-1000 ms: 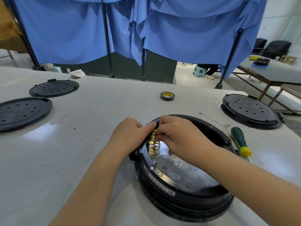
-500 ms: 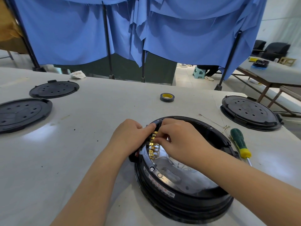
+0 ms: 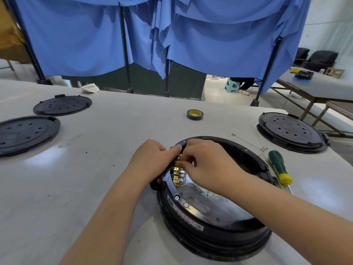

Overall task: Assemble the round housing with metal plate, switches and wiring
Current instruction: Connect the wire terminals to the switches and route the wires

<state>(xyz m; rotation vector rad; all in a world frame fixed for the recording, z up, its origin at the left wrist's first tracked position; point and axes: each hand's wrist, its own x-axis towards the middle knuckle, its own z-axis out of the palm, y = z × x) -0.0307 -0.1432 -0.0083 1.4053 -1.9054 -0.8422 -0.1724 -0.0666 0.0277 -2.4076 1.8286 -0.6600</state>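
A black round housing (image 3: pixel 214 240) lies on the white table in front of me. A shiny metal plate (image 3: pixel 198 203) sits inside it. A row of brass switch terminals (image 3: pixel 176 175) lines the inside of its left wall, with white wires (image 3: pixel 212 196) below them. My left hand (image 3: pixel 150 161) grips the housing's left rim from outside, its thumb on top of the rim. My right hand (image 3: pixel 206 165) reaches in from the right and pinches at the upper terminals; what it holds is hidden under the fingers.
A green and yellow screwdriver (image 3: pixel 279 169) lies right of the housing, beside a thin wire (image 3: pixel 248 141). A tape roll (image 3: pixel 194 114) sits farther back. Black round lids lie at the left (image 3: pixel 26 133), (image 3: pixel 62 105) and right (image 3: pixel 292 131). Blue curtains hang behind the table.
Both hands stay at the terminal row. My right fingers have shifted slightly along the upper terminals; the housing has not moved.
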